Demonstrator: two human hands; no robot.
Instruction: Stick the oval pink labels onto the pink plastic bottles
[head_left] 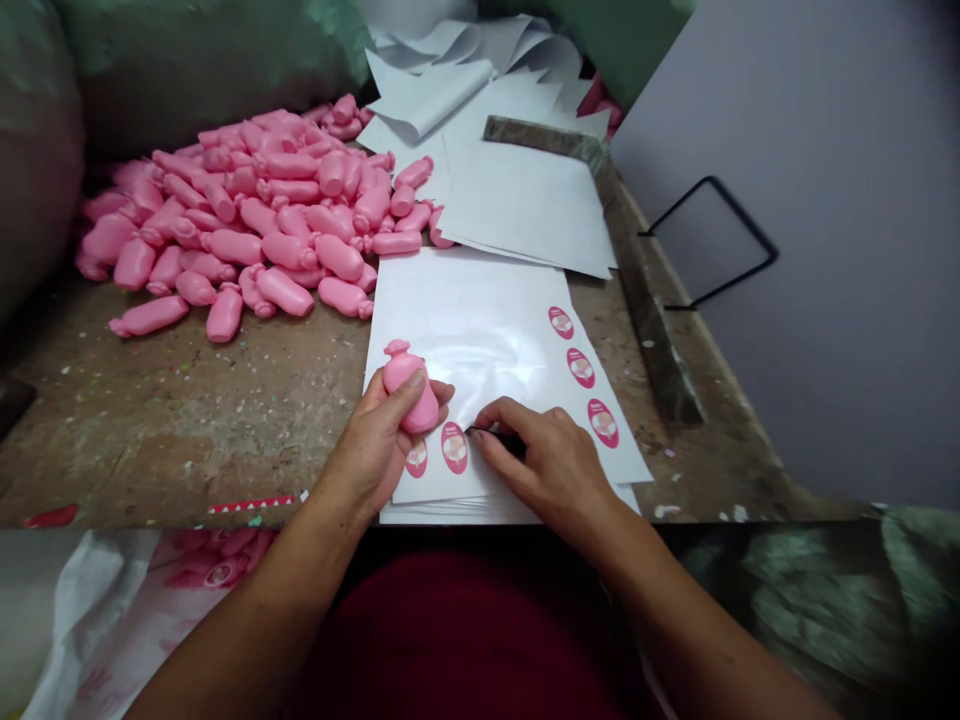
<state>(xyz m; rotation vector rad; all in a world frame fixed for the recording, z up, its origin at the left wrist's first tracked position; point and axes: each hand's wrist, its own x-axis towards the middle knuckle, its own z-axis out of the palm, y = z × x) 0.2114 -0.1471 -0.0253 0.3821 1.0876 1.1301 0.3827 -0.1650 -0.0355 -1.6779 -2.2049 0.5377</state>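
A small pink plastic bottle (413, 392) rests in my left hand (382, 425), with the thumb pressed over its front. Its narrow top points away from me. My right hand (541, 450) is closed around a thin black pointed tool (510, 441), most of it hidden by the fingers. The tool's tip is at the right edge of an oval pink sticker (454, 448) on a glossy white sticker sheet (480, 300). Part of another oval sticker (417, 460) shows below my left hand. Several more oval stickers (580, 368) run down the sheet's right side.
A large heap of pink bottles (277, 210) covers the table's back left. White sheets (532, 200) lie behind the sticker sheet, some curled. A raised strip (637, 270) runs along the table's right side, with a black wire handle (772, 255) beyond. A bag (112, 620) stands below left.
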